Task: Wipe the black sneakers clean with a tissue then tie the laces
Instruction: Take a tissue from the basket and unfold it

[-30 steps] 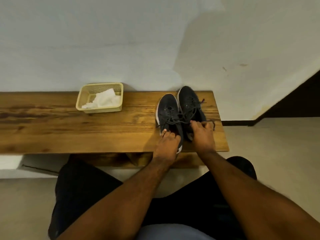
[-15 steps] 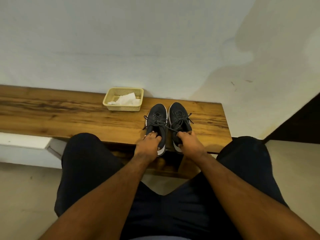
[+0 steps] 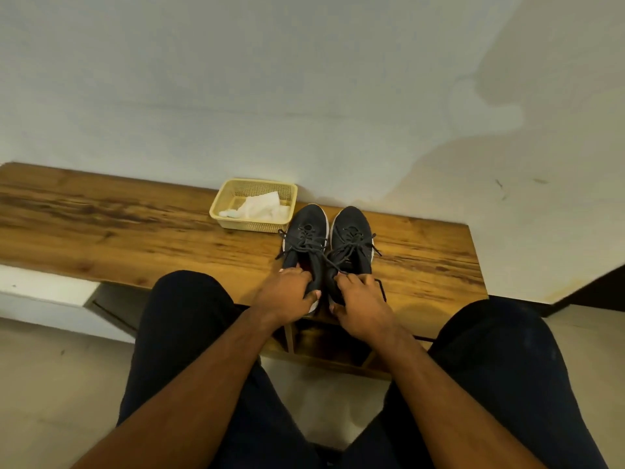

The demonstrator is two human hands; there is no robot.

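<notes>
Two black sneakers stand side by side at the centre of the frame, on a wooden bench (image 3: 142,228) that runs from the left edge to right of centre, toes pointing up toward the wall. The left sneaker (image 3: 306,238) and right sneaker (image 3: 351,236) touch along their inner sides. Their laces (image 3: 304,243) lie loose and untied, the ends trailing over the sides of both shoes.

The left hand (image 3: 287,297) grips the heel end of the left sneaker, fingers curled over the collar and thumb against the back. The right hand (image 3: 363,301) grips the heel end of the right sneaker in the same way, fingers curled over its rim. Both hands sit just below the shoes in the frame, close to each other but not touching, and both heels are at the near edge of the bench.

A cream basket (image 3: 221,206) stands just up and left of the left sneaker, very near its toe, with a crumpled white tissue (image 3: 260,206) inside it.
</notes>
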